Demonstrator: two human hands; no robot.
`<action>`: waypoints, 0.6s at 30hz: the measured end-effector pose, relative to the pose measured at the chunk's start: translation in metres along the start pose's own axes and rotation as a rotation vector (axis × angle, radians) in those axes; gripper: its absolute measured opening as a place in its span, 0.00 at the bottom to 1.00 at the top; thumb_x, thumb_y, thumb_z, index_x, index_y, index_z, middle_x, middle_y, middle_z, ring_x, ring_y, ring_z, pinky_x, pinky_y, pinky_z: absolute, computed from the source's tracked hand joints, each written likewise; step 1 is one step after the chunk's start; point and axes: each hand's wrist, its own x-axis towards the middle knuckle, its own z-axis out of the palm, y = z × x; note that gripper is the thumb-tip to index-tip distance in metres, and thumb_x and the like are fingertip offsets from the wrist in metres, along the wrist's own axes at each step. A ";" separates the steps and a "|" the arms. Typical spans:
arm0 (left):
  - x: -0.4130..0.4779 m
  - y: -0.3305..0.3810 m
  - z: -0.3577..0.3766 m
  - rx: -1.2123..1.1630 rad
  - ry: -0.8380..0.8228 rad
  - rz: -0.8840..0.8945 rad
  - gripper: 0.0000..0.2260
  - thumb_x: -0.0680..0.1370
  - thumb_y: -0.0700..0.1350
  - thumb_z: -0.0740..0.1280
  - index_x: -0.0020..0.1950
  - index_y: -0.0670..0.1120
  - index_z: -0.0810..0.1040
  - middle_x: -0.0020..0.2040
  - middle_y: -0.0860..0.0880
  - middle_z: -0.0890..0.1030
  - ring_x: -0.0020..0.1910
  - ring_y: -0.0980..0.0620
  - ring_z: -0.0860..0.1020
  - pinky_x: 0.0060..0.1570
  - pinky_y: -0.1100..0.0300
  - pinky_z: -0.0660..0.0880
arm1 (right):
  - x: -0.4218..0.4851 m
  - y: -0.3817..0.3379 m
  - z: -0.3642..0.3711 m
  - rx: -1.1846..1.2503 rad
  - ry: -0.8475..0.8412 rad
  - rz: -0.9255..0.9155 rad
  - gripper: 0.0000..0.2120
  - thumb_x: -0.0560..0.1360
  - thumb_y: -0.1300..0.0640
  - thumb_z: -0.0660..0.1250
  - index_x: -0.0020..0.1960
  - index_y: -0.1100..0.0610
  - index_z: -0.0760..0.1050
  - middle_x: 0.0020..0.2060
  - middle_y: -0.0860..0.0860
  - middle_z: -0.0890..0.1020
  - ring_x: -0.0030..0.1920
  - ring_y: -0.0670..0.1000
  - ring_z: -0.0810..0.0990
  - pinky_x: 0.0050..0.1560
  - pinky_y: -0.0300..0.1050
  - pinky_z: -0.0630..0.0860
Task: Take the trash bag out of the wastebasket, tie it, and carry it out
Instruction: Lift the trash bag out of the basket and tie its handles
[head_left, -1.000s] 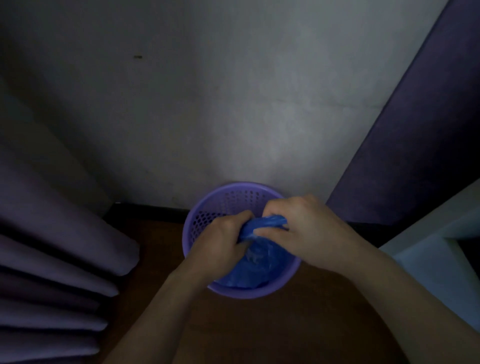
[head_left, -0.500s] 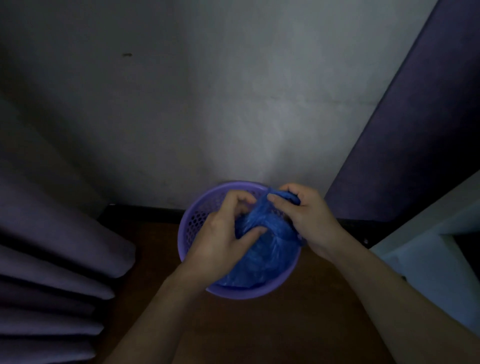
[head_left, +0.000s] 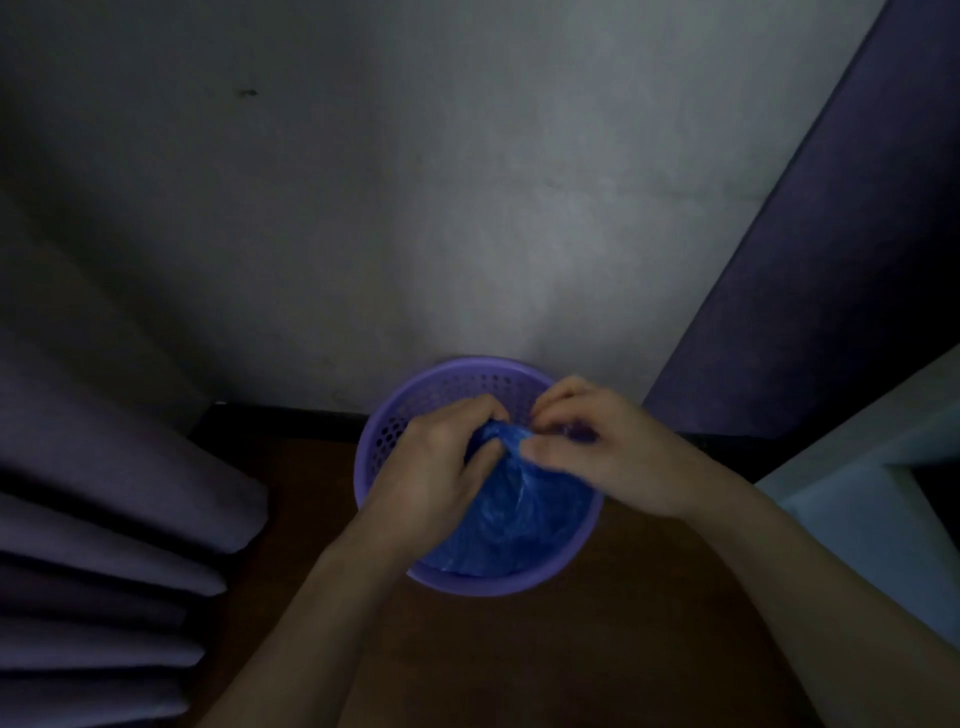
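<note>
A round purple perforated wastebasket stands on the brown floor against the grey wall. A blue plastic trash bag sits inside it, its top gathered into a bunch above the rim. My left hand grips the gathered neck from the left. My right hand pinches the bag's top from the right, fingertips close to the left hand's. Both hands hover over the basket's opening. The bag's contents are hidden.
Purple curtain folds hang at the left, reaching the floor. A dark purple panel leans at the right. A pale blue-white piece of furniture stands at the right edge. Brown floor lies in front of the basket.
Both hands have drawn together again over the bag's top. The left hand has closed on the neck, and the right hand's fingers have shifted to pinch the bunched plastic.
</note>
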 end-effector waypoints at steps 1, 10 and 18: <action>0.001 -0.001 0.000 -0.034 -0.006 -0.042 0.02 0.78 0.43 0.64 0.48 0.49 0.76 0.40 0.54 0.79 0.40 0.56 0.77 0.42 0.54 0.74 | -0.004 -0.002 0.000 -0.221 0.037 -0.068 0.20 0.70 0.35 0.68 0.51 0.49 0.82 0.54 0.46 0.74 0.56 0.45 0.74 0.57 0.45 0.74; 0.005 0.001 -0.006 -0.473 -0.112 -0.342 0.05 0.80 0.43 0.67 0.49 0.43 0.81 0.44 0.45 0.85 0.44 0.48 0.84 0.46 0.49 0.79 | -0.011 -0.007 0.009 -0.538 0.258 -0.295 0.13 0.79 0.52 0.65 0.62 0.52 0.79 0.46 0.45 0.71 0.46 0.47 0.74 0.43 0.45 0.71; -0.001 0.019 -0.009 -0.801 -0.221 -0.630 0.12 0.79 0.49 0.67 0.54 0.42 0.82 0.46 0.41 0.86 0.43 0.45 0.85 0.39 0.60 0.79 | -0.009 -0.002 0.011 -0.279 0.340 -0.262 0.10 0.74 0.64 0.70 0.49 0.52 0.74 0.33 0.47 0.74 0.34 0.44 0.76 0.35 0.38 0.72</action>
